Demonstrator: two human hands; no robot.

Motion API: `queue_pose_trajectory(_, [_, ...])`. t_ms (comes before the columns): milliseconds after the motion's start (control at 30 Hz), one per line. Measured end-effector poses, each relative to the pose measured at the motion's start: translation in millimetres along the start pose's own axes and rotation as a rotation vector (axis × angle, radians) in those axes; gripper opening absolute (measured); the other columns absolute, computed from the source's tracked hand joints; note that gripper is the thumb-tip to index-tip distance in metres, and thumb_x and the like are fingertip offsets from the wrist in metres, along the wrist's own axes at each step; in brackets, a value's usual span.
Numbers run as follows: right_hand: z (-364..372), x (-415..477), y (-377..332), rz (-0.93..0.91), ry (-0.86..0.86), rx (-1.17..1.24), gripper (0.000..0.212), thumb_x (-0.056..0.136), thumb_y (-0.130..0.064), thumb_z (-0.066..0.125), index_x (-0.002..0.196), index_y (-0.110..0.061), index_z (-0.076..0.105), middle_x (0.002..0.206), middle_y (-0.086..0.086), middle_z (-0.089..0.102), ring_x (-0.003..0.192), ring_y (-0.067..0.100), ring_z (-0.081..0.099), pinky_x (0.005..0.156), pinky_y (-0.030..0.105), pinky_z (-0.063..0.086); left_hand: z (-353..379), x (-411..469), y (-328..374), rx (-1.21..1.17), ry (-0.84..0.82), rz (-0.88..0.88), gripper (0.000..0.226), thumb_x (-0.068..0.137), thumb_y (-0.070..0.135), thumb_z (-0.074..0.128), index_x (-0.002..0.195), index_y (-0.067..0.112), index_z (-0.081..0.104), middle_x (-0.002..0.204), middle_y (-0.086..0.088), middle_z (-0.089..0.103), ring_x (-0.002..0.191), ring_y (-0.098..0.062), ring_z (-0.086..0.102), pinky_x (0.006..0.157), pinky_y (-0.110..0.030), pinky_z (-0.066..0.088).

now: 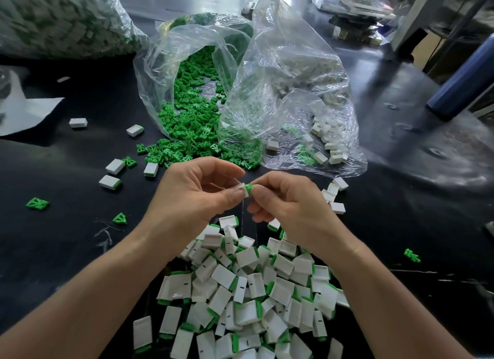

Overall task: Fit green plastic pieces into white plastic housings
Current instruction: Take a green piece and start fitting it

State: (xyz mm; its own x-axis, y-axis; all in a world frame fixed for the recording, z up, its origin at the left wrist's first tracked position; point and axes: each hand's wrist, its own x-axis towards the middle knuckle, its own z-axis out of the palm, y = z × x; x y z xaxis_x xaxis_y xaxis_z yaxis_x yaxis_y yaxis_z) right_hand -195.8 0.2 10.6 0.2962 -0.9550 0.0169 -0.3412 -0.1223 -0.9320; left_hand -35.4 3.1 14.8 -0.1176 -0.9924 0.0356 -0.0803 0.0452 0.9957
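Observation:
My left hand [197,190] pinches a small white housing [241,188] between thumb and fingers. My right hand [283,198] holds a green piece [248,189] against the housing's open end; most of both parts is hidden by my fingertips. Loose green pieces [192,117] spill from a clear bag [165,64] just beyond my hands. Empty white housings [328,144] lie in a second clear bag [294,72] to the right. A heap of white housings with green ends [254,291] sits below my hands, between my forearms.
The bench top [66,211] is black. Stray housings [115,166] and green pieces [37,203] lie at the left. A big filled bag [61,18] stands at the back left. A dark blue cylinder [465,75] leans at the right.

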Motion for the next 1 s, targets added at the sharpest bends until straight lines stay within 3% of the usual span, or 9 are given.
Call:
queue_pose_trajectory(133, [1.6,-1.4,-0.6,-0.005,-0.017,-0.101,0.025,0.093,-0.018,0.051,0.07,-0.026,0.056,0.064,-0.006,0.06,0.061,0.006,0.058,0.065,0.028,0.054,-0.6,-1.4,1.3,-0.013,-0.006,-0.022,0.025,0.055,0.021,0.073,0.079,0.021,0.068,0.067,0.002,0.07,0.06,-0.01,0.065,0.052,-0.02,0.053])
queue_pose_trajectory(267, [-1.8,-3.7,-2.4,-0.08,-0.048,-0.238,0.031,0.093,-0.014,0.049,0.067,-0.029,0.048,0.064,-0.009,0.055,0.065,0.014,0.055,0.07,0.044,0.05,-1.2,-2.0,2.1,0.01,-0.029,-0.025,0.028,0.064,0.0,0.076,0.081,0.021,0.068,0.065,0.0,0.07,0.057,-0.012,0.065,0.053,-0.023,0.055])
queue_pose_trajectory(400, [-3.1,-5.2,-5.1,-0.174,-0.078,-0.381,0.03,0.092,-0.009,0.049,0.066,-0.024,0.044,0.064,-0.007,0.052,0.066,0.023,0.052,0.066,0.045,0.045,-1.5,-2.8,3.7,0.069,-0.044,0.016,0.038,0.065,-0.008,0.075,0.082,0.025,0.067,0.063,-0.001,0.07,0.055,-0.009,0.064,0.054,-0.02,0.054])
queue_pose_trajectory(533, [-3.2,-6.5,-6.2,-0.213,-0.103,-0.505,0.017,0.09,-0.008,0.05,0.074,-0.011,0.051,0.068,-0.001,0.052,0.068,0.023,0.049,0.067,0.043,0.041,-2.0,-4.4,3.3,0.183,-0.059,0.083,0.045,0.065,-0.006,0.077,0.085,0.033,0.065,0.066,0.003,0.071,0.06,-0.011,0.068,0.062,-0.024,0.058])
queue_pose_trajectory(633, [-1.2,-7.3,-7.1,-0.254,-0.131,-0.62,0.015,0.091,-0.009,0.048,0.077,-0.014,0.048,0.073,-0.003,0.048,0.071,0.023,0.047,0.068,0.041,0.039,-0.6,-6.3,3.1,0.281,-0.073,0.12,0.05,0.066,-0.004,0.077,0.088,0.038,0.063,0.068,0.008,0.071,0.062,-0.01,0.068,0.064,-0.024,0.057])
queue_pose_trajectory(767, [-2.2,-7.6,-9.3,-0.262,-0.073,-0.496,0.017,0.089,-0.015,0.047,0.072,-0.016,0.047,0.066,-0.001,0.05,0.063,0.022,0.045,0.062,0.042,0.041,0.6,-4.7,4.1,0.093,-0.045,0.044,0.047,0.06,-0.005,0.078,0.09,0.03,0.066,0.064,-0.002,0.071,0.057,-0.014,0.066,0.057,-0.026,0.057])
queue_pose_trajectory(867, [-1.0,-7.4,-9.9,-0.236,0.004,-0.33,0.015,0.084,-0.02,0.044,0.07,-0.018,0.048,0.06,-0.007,0.05,0.061,0.022,0.05,0.061,0.045,0.044,3.9,-5.8,5.7,-0.098,-0.002,0.011,0.04,0.049,0.01,0.075,0.086,0.022,0.066,0.06,-0.004,0.069,0.05,-0.011,0.063,0.048,-0.021,0.052])
queue_pose_trajectory(1000, [3.9,-6.6,-7.9,-0.203,0.035,-0.27,0.017,0.084,-0.023,0.044,0.068,-0.027,0.045,0.059,-0.011,0.05,0.062,0.02,0.052,0.064,0.047,0.046,5.4,-6.3,6.8,-0.168,0.021,-0.003,0.04,0.048,0.011,0.072,0.086,0.019,0.065,0.059,-0.004,0.069,0.049,-0.01,0.062,0.046,-0.019,0.051])
